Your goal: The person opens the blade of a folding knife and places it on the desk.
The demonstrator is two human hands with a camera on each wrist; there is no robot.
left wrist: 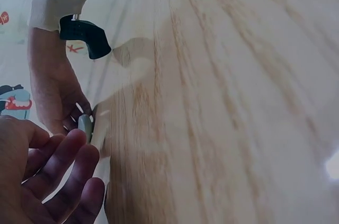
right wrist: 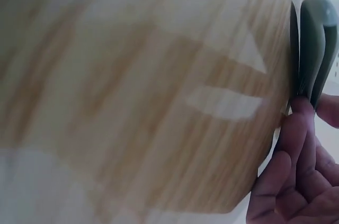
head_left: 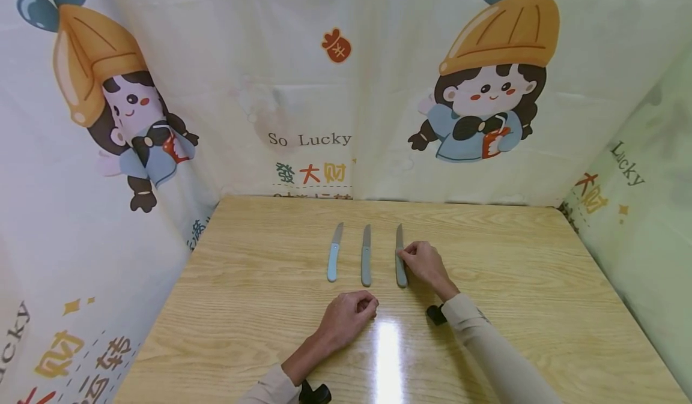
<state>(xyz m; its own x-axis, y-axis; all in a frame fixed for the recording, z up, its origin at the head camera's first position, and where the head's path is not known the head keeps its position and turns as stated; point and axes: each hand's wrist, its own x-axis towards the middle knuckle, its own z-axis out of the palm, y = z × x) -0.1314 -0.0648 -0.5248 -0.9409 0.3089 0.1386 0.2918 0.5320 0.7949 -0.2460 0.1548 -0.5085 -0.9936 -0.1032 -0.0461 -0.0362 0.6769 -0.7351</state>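
Note:
Three knives lie side by side in the head view, blades pointing away from me. The left knife (head_left: 333, 263) has a light blue handle, while the middle knife (head_left: 366, 267) and the right knife (head_left: 400, 274) have grey-green ones. My right hand (head_left: 428, 265) pinches the right knife near where blade meets handle, between thumb and fingertips; its handle (right wrist: 313, 36) shows close up in the right wrist view. Nearer to me, my left hand (head_left: 346, 319) hovers or rests below the middle knife, fingers loosely curled and holding nothing. Whether it touches the table cannot be told.
The knives are on a wood-grain table (head_left: 259, 308) with a bright light reflection near its front. A printed curtain (head_left: 243, 92) hangs behind and along both sides. A black wrist-worn device (head_left: 437, 314) sits at the right sleeve, another (head_left: 315, 393) at the left.

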